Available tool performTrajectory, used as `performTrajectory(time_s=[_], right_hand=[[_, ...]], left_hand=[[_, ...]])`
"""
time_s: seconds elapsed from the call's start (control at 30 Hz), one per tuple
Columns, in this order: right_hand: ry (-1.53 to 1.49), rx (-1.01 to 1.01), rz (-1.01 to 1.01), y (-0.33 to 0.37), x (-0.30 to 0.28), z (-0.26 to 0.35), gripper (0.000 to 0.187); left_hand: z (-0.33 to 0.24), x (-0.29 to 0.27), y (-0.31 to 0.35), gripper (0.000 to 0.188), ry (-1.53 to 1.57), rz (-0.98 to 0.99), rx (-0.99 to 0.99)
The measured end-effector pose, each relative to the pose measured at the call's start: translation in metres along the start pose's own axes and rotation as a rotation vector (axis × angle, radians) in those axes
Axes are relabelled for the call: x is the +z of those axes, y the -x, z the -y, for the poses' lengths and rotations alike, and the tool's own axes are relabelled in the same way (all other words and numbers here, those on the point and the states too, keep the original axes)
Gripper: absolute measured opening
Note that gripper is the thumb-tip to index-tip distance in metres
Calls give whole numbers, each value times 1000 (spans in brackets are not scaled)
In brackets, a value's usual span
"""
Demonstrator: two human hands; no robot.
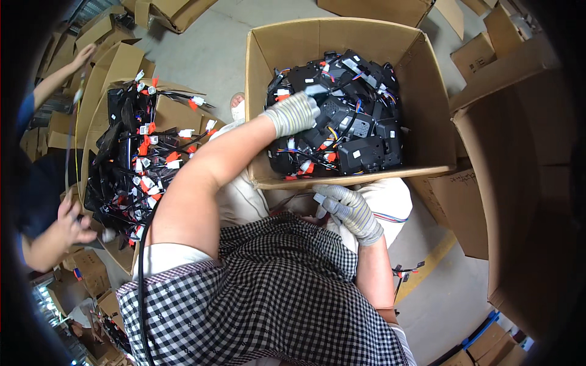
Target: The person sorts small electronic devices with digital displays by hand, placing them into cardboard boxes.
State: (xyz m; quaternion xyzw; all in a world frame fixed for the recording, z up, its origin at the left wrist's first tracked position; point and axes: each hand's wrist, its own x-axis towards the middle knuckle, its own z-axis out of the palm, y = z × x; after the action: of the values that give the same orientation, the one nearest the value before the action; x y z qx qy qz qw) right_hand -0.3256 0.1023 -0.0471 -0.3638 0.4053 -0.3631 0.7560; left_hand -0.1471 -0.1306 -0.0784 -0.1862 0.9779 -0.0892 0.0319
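My left hand (294, 114), in a grey striped knit glove, reaches over the near left side of an open cardboard box (427, 110). Its fingers are curled closed among black plastic units (362, 154) with coloured wires and white and red connectors (330, 157). What they grip is hidden. Just outside the near edge of that box, my right hand (351, 210), gloved alike, is closed above my lap, with pale grey at its fingertips. Anything held there is too small to make out.
On the left, another carton (174, 113) is heaped with black units and dangling connector leads (146, 165). Beyond it a co-worker's blurred hand (72, 227) shows. A tall open carton (519, 177) stands at right. A black cable (141, 274) hangs along my left side.
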Motion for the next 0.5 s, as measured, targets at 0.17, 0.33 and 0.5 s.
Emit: performTrajectory(time_s=[0.17,0.33,0.5], right_hand=[[-200,-38,-11,12,6,7,38],[-140,-268,-281,30,18,38,49],[-116,-474,-401,50,37,87,46]], left_hand=[[20,-91,-7,17,242,-748,-500],[-17,-135,8,30,1471,-711,-600],[-79,-128,36,41,1222,-631,-332]])
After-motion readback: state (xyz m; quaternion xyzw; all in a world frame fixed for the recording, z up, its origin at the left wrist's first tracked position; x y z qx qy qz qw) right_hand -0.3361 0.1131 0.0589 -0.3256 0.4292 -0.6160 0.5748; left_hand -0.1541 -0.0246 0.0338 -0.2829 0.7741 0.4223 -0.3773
